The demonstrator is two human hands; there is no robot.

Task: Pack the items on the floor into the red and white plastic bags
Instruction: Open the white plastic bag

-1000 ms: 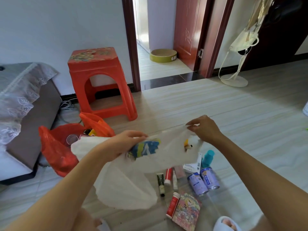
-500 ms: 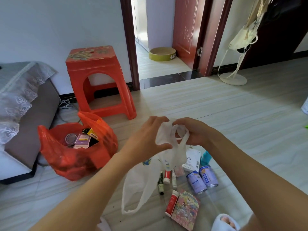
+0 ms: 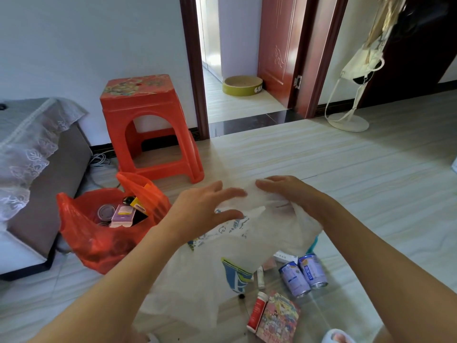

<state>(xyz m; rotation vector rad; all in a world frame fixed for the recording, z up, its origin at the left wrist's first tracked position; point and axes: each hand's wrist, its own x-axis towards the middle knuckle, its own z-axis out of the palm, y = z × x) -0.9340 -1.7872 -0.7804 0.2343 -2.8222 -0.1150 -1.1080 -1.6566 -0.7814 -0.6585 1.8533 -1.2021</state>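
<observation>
Head view: both hands raised mid-scene w/ the white bag (image 3: pixel 222 268) between them, prob. working its mouth open so items can drop in. Left hand (image 3: pixel 205 214) has fingers spread, thumb apart below them, film of the bag between thumb & fingers; can't tell if it really pinches. Right hand (image 3: pixel 289 194) is partly inside or behind the thin plastic, fingers extended & close together, pushing the film outward; actual grip can't be told. Bag hangs down toward the near floor, draping over some of the loose items. Red bag (image 3: pixel 99 238) sits left on the floor, mouth open & upright, already holding boxes & a tin, so it stays ready for more. Still unpacked, near right: two cans (image 3: pixel 303 274) lying side by side, a red tube (image 3: pixel 257 311) touching a colourful booklet (image 3: pixel 278 318), a small white box (image 3: pixel 284 257). Judged approx. halfway thru. Orange stool (image 3: pixel 148 125) stands far left, out of the way.
</observation>
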